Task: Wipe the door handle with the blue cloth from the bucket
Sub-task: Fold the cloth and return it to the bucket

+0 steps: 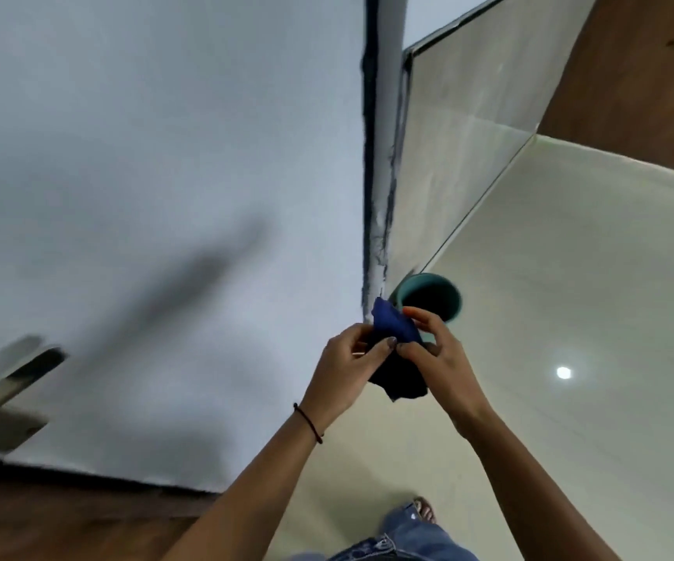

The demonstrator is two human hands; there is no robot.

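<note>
Filling most of the view: white door (pixel 157 164), tilted by the wide lens, dark edge strip down its right side. Cream tiled floor (pixel 570 297) to the right, glossy, 1 round light spot on it. Brown wood panel (pixel 643 74) top right. Metal door handle (pixel 7 382) at far left edge, blurred, lever sticking out from a plate on the door, well apart from both hands. Teal bucket (pixel 428 295) on the floor just beside the door's bottom corner, opening toward the camera, inside dark. Blue cloth (pixel 396 350) out of the bucket, bunched up in the air between the 2 hands, just in front of the bucket rim, lower part dangling and dark. Left hand (pixel 347 370): fingers curled, thumb and fingertips pinched on the cloth's left side, dark thread band on the wrist. Right hand (pixel 436 350): thumb and forefinger pinched on the cloth's right side, remaining fingers loosely bent. Jeans and 1 sandalled foot at bottom edge.
</note>
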